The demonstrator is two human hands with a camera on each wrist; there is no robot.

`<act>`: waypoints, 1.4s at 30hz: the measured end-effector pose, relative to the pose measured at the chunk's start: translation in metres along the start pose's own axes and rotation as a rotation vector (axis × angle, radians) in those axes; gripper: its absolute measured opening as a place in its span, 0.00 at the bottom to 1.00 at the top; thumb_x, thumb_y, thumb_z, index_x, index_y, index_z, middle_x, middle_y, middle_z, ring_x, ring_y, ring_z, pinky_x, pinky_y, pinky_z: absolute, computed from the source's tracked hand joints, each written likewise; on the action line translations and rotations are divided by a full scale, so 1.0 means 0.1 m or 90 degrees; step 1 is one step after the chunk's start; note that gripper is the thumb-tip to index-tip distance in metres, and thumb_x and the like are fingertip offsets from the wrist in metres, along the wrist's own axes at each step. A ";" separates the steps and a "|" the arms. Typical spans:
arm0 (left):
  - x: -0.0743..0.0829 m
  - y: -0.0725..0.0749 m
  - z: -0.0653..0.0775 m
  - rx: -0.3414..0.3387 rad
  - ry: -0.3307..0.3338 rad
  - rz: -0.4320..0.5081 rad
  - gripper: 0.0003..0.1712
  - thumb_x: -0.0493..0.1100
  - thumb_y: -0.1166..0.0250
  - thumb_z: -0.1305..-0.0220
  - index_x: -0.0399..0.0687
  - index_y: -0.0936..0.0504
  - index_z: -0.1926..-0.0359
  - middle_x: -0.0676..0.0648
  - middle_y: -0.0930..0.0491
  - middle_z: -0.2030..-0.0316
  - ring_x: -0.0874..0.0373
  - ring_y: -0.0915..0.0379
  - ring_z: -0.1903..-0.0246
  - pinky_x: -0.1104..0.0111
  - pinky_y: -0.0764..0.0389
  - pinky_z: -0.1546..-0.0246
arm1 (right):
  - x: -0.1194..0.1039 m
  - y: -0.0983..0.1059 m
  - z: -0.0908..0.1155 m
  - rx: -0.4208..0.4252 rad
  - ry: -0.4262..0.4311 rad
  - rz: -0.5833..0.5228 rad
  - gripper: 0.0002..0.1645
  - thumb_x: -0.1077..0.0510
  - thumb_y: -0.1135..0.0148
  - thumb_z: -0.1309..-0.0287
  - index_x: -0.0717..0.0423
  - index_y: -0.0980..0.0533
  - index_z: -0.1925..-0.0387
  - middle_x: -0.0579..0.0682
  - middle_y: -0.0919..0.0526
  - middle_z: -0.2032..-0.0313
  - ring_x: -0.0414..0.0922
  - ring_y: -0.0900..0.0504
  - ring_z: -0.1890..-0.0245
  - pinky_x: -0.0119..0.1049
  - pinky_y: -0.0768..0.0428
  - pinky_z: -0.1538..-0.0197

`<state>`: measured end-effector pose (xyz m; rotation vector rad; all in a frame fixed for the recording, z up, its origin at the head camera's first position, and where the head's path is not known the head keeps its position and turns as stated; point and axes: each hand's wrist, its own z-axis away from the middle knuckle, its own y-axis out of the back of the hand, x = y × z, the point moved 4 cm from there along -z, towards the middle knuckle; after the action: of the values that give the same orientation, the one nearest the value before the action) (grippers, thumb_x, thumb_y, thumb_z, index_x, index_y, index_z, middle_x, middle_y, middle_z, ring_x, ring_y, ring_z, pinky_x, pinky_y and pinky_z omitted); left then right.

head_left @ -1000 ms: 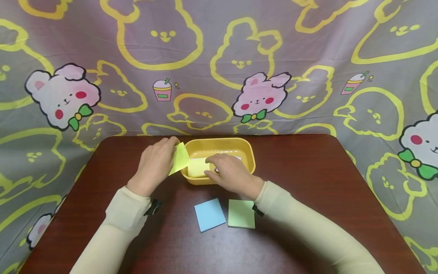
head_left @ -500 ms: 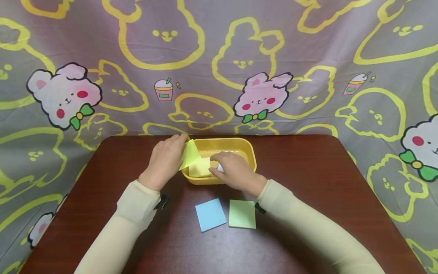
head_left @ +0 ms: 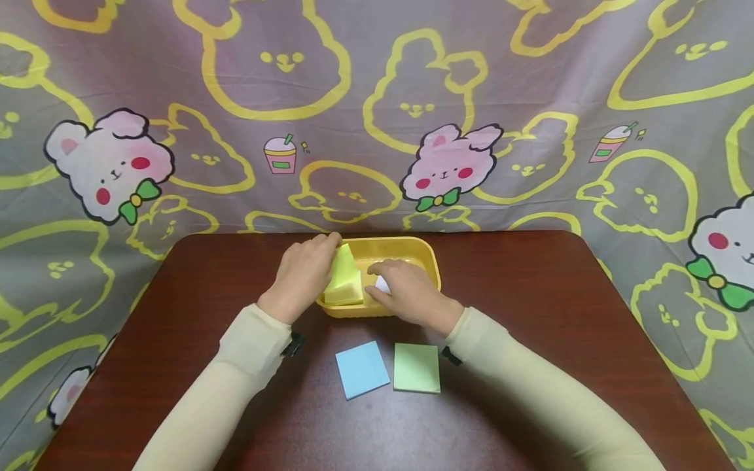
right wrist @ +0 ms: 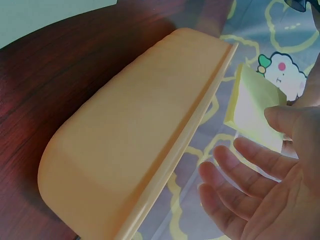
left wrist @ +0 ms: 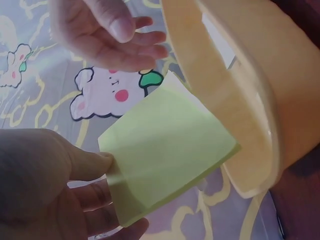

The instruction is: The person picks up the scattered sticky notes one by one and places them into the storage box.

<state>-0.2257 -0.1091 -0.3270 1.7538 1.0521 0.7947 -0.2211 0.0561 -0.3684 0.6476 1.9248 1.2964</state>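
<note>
We saw the left hand (head_left: 303, 275) pinch a bright yellow square paper pad (head_left: 343, 263) by one edge, thumb on one face, fingers behind, at the left end of the yellow rounded plastic tray (head_left: 349, 313). A pale yellow square paper pad (head_left: 347, 294) lay inside; whether the two touched, we could not tell. The right hand (head_left: 412, 292), fingers loosely bent over the tray, held nothing that we could see. We judged a light pinch best, keeping corners off the tray wall.
</note>
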 end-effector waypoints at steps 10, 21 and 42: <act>0.05 -0.19 -0.05 -0.086 0.015 0.001 0.12 0.34 0.47 0.37 0.43 0.23 0.54 0.43 0.18 0.62 0.47 0.23 0.68 0.55 0.25 0.67 | 0.05 0.00 -0.01 -0.009 -0.010 0.001 0.24 0.44 0.44 0.42 0.57 0.22 0.52 0.49 0.17 0.59 0.43 0.21 0.61 0.39 0.24 0.57; 0.03 -0.40 -0.09 -0.165 0.028 0.027 0.12 0.33 0.49 0.36 0.46 0.23 0.55 0.49 0.24 0.70 0.54 0.32 0.75 0.58 0.29 0.76 | 0.11 -0.04 -0.03 -0.024 -0.033 -0.001 0.26 0.44 0.45 0.41 0.57 0.22 0.50 0.50 0.17 0.57 0.43 0.21 0.57 0.40 0.25 0.51; 0.07 -0.67 -0.10 -0.270 0.022 0.032 0.13 0.32 0.48 0.37 0.46 0.22 0.55 0.49 0.24 0.68 0.54 0.30 0.72 0.58 0.27 0.73 | 0.16 -0.10 -0.05 -0.054 -0.052 0.004 0.26 0.44 0.43 0.42 0.58 0.22 0.50 0.49 0.18 0.60 0.41 0.24 0.64 0.38 0.25 0.56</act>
<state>-0.2522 -0.0842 -0.3845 1.4116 0.7935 1.0011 -0.2348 0.0616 -0.3809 0.6546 1.7936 1.3280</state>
